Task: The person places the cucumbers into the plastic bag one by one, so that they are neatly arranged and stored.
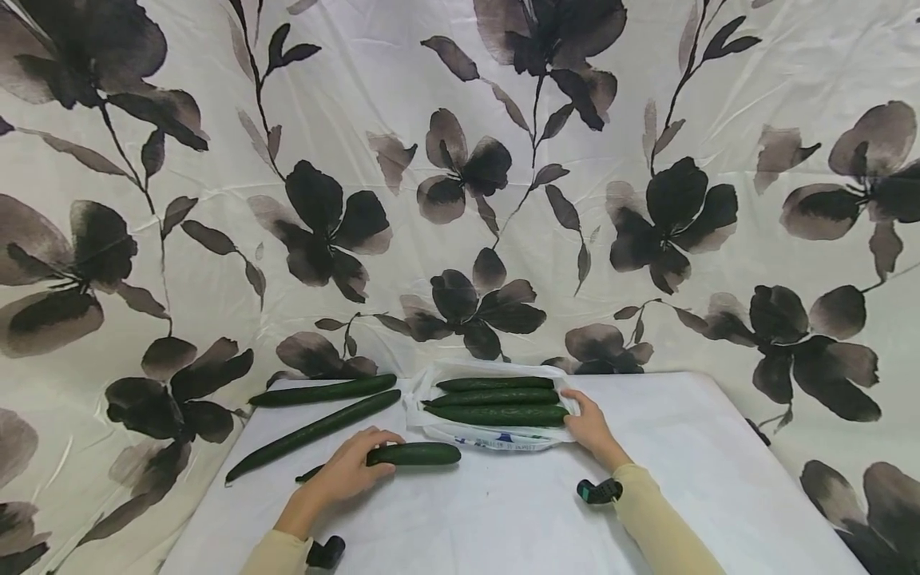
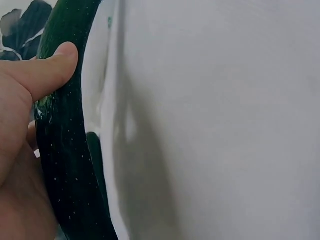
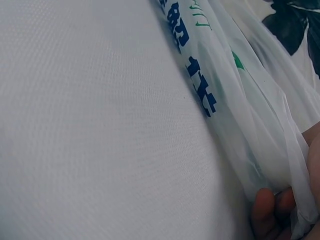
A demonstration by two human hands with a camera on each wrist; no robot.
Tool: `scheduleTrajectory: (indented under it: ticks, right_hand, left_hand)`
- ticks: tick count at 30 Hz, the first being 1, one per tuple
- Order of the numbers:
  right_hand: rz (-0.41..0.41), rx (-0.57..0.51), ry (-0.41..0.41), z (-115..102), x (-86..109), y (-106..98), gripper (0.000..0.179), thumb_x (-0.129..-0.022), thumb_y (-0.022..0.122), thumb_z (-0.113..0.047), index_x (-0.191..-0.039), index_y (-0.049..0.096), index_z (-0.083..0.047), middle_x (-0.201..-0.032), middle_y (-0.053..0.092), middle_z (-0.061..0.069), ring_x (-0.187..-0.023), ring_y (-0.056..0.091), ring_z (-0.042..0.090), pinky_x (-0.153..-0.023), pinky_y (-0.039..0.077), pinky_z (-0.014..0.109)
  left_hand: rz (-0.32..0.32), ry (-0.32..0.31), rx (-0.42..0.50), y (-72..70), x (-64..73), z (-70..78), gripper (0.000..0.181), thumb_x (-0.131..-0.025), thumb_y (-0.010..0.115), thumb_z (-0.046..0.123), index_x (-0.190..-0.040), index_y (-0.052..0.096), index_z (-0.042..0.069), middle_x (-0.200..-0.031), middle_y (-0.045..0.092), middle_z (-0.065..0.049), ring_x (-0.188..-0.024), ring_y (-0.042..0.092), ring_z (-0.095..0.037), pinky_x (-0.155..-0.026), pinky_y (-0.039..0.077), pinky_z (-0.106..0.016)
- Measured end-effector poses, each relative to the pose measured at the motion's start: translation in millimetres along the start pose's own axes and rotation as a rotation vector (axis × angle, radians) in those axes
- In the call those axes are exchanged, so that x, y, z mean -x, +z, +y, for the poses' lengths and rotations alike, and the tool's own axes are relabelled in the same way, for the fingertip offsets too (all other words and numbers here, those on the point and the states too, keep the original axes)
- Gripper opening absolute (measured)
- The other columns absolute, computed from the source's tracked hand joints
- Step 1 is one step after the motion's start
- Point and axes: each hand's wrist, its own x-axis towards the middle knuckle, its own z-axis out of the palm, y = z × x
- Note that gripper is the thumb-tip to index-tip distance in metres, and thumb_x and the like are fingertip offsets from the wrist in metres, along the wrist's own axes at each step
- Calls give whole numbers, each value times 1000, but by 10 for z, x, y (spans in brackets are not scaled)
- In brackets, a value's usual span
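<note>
Your left hand [image 1: 350,469] is gripping a cucumber [image 1: 424,454];
it's running left-to-right, the bag [image 1: 535,440] sitting just beyond its right end; your right hand [image 1: 592,423] is pinching the bag's edge.

Backdrop [image 1: 460,239]: creased pale sheet, printed with dark grey-brown flowers and leafy stems, spanning 9 o'clock through 12 to 3 o'clock. Table [image 1: 517,519]: white-surfaced, located at 6 o'clock. Lighting: soft, with faint shadows.

Creased, faintly glossy plastic bag [image 3: 252,117]
</note>
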Motion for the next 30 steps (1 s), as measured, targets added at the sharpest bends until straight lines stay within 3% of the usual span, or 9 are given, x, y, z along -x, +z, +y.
scheduleTrajectory:
  ticks: [7,11,21,30]
  right_hand:
    - [-10,8,19,10,-22,-22,56,-84,50,6,-139,49,-3,-146,40,24,-138,26,43,-109,23,59]
    - [-22,1,13,2,-11,-21,56,-84,50,7,-139,49,-2,-146,40,25,-138,25,45,-109,22,60]
    - [-33,-4,23,3,-13,-13,57,-84,50,5,-140,48,-4,-148,38,23,-139,24,43,-108,23,60]
    - [-34,-5,28,-15,-28,-26,57,-85,51,6,-141,47,-5,-147,37,24,-138,27,44,-106,28,61]
  left_hand:
    - [10,-16,24,-51,-256,67,41,-85,77,18,-123,63,26,-110,58,11,-100,53,-14,-86,45,-44]
    - [10,-21,10,-62,-374,103,40,-86,76,20,-123,62,29,-104,55,11,-97,52,-14,-82,45,-42]
    - [40,4,34,-137,-699,196,39,-87,75,18,-124,63,25,-109,58,6,-98,53,-18,-83,45,-45]
    - [5,-4,33,-188,-1003,233,39,-90,72,17,-127,63,18,-116,60,0,-102,53,-19,-84,45,-43]
